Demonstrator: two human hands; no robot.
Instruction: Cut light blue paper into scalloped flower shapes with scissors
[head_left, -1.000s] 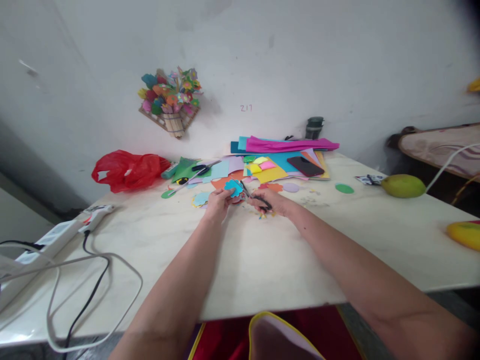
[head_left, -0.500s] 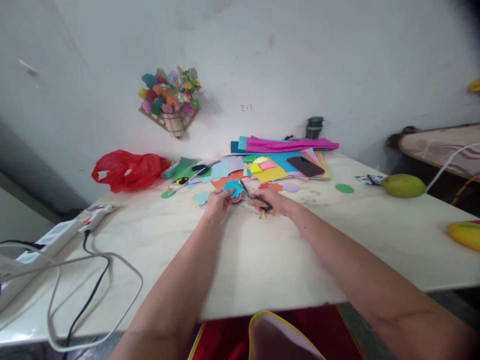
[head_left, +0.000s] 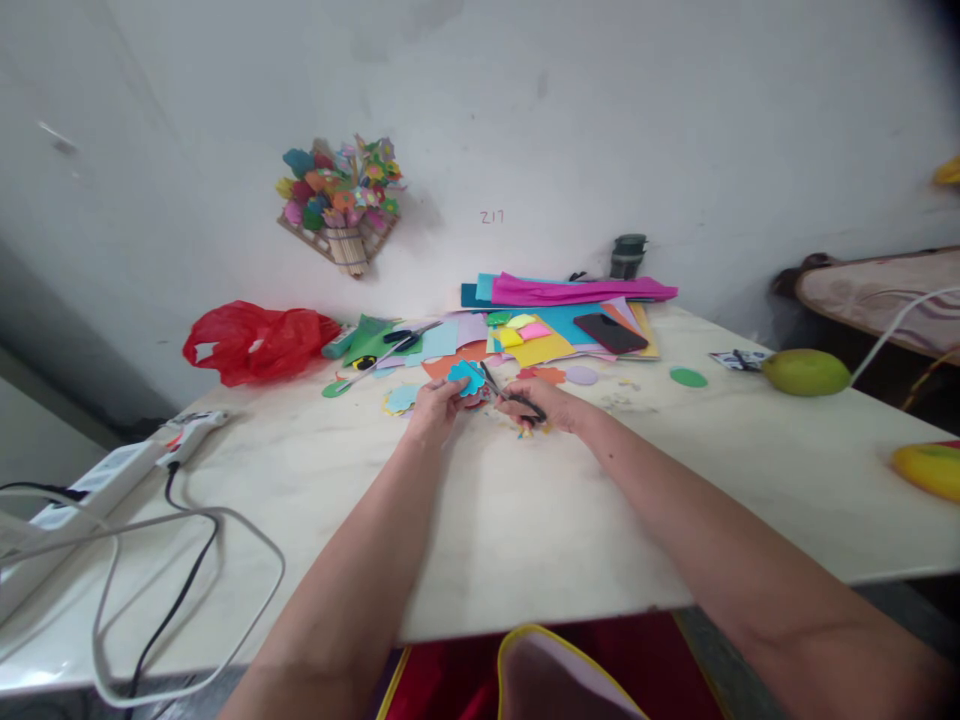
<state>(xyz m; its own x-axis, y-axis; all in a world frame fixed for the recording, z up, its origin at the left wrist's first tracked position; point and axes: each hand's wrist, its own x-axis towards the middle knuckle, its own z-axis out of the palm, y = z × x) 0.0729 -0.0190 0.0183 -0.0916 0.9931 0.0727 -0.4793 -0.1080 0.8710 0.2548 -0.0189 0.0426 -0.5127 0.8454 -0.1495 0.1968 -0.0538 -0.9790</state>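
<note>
Between the thumb and fingers of my left hand (head_left: 436,408) is a blue scalloped paper cutout (head_left: 466,377). My right hand (head_left: 541,402) grips a pair of dark-handled scissors (head_left: 531,408), whose blades point left and meet the cutout's right edge. Beneath the hands, small paper scraps (head_left: 525,432) lie on the table. An orange scalloped piece (head_left: 546,375) and a lilac paper oval (head_left: 581,375) rest just beyond my right hand. Left of my left hand are pale blue and yellow scalloped pieces (head_left: 403,398).
Coloured paper sheets (head_left: 559,347), a phone (head_left: 611,333) and a second pair of scissors (head_left: 405,338) lie at the back. A red plastic bag (head_left: 259,342) sits at the left, behind a power strip (head_left: 97,480) with looping cables. A green mango (head_left: 806,371) is at the right.
Hardly anything differs. Both hands stay in the same place, with the scissors still at the blue cutout's right edge.
</note>
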